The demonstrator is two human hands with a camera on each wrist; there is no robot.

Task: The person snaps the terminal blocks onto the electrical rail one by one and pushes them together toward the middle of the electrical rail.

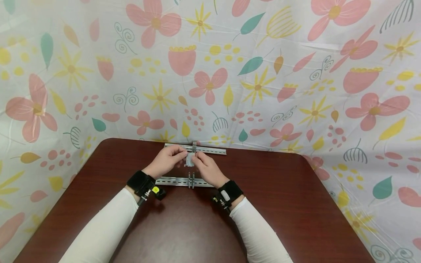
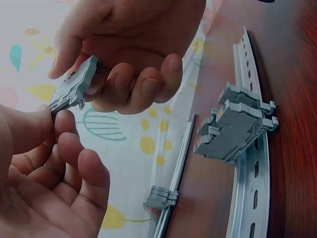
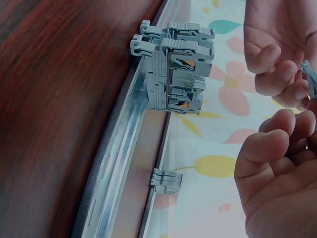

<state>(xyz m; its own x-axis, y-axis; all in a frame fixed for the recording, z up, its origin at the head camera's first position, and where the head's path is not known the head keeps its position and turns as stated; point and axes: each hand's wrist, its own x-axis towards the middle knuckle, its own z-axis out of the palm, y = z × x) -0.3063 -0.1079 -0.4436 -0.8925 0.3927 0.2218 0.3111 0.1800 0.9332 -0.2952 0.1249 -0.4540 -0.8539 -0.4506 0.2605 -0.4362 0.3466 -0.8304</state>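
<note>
Ahead of me, above the table, a thin grey DIN-rail terminal block [image 1: 189, 160] is held between both hands. My left hand [image 1: 167, 159] pinches one end of it between thumb and forefinger. The right hand [image 1: 210, 171] grips its other side, thumb on top and fingers curled. In the left wrist view, the block [image 2: 74, 84] is tilted, its lower end covered by the left fingertips. Only a sliver of the terminal block [image 3: 310, 77] shows in the right wrist view. Below the hands, two similar blocks [image 2: 237, 124] stand on the near slotted metal rail [image 1: 174, 181], with a gap between them.
A second metal rail [image 1: 213, 150] lies parallel at the table's back edge, carrying a small cluster of grey blocks [image 1: 194, 146]. The dark reddish-brown table [image 1: 279, 204] meets a flower-printed curtain [image 1: 263, 109] behind. Black wrist cameras [image 1: 159, 191] hang beneath the wrists.
</note>
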